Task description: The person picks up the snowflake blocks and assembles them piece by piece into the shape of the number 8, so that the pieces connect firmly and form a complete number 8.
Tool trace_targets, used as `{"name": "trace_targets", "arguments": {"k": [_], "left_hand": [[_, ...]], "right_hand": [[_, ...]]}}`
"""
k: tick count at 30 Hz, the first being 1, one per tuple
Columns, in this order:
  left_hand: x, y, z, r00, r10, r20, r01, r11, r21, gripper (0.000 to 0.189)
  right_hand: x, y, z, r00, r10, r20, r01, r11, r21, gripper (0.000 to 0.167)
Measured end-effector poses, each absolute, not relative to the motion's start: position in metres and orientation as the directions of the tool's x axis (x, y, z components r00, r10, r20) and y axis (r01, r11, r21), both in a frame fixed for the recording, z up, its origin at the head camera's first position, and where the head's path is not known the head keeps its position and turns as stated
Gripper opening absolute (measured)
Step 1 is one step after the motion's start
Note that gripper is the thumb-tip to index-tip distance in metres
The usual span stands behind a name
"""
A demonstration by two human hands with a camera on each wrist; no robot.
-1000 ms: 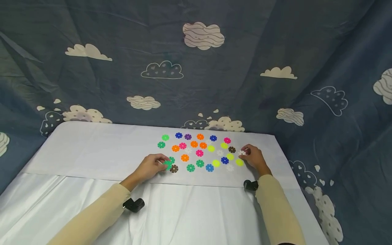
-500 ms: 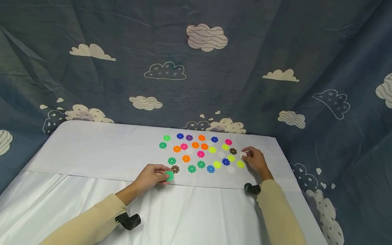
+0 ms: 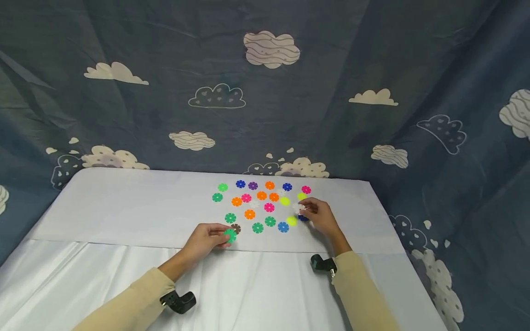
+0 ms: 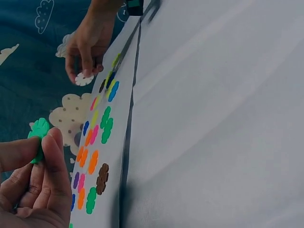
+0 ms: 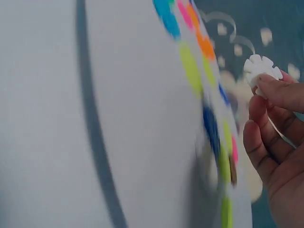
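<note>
Our left hand is pinching the green disc near the brown disc; our right hand is pinching the white disc toward the right of the loose discs. For good control, we are wanting light rim grips, notches uncovered. Both held discs are looking thin, round and scalloped.

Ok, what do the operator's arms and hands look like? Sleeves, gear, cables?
Left sleeve and right sleeve: plain beige, long, no print visible. Left hand and right hand are bare, no gloves. Each wrist carries a compact black camera: left camera, right camera. Can't make out any cables.
</note>
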State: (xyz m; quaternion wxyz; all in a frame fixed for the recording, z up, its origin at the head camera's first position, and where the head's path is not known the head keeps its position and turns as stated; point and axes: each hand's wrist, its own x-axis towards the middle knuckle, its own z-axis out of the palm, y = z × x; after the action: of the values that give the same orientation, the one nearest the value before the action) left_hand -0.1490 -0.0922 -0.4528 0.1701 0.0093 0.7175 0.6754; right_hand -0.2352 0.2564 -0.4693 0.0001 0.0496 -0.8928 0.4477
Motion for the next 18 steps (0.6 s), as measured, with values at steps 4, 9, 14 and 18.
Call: {"name": "trace_targets", "arguments": {"k": [4,9,14,18], "left_hand": [[-0.151,-0.088,-0.453,-0.949,0.192,-0.250,-0.238,0.084,0.968,0.029],[-0.154,-0.085,-0.453,-0.953,0.198,-0.229,-0.223,0.051,0.973,0.029],[-0.155,-0.084,-0.454,-0.956,0.199,-0.217,-0.217,0.024,0.976,0.029],[-0.156,-0.083,-0.454,-0.956,0.198,-0.215,-0.219,0.003,0.976,0.028]], "right_hand": [[-0.230,0.229,-0.464,-0.987,-0.152,0.050,-0.126,0.539,-0.833,0.024],[-0.222,0.200,-0.460,-0.971,-0.237,0.043,-0.149,0.452,-0.879,0.023],[-0.217,0.174,-0.455,-0.945,-0.326,0.034,-0.166,0.386,-0.908,0.022],[-0.215,0.158,-0.451,-0.918,-0.392,0.051,-0.199,0.346,-0.917,0.020]]}}
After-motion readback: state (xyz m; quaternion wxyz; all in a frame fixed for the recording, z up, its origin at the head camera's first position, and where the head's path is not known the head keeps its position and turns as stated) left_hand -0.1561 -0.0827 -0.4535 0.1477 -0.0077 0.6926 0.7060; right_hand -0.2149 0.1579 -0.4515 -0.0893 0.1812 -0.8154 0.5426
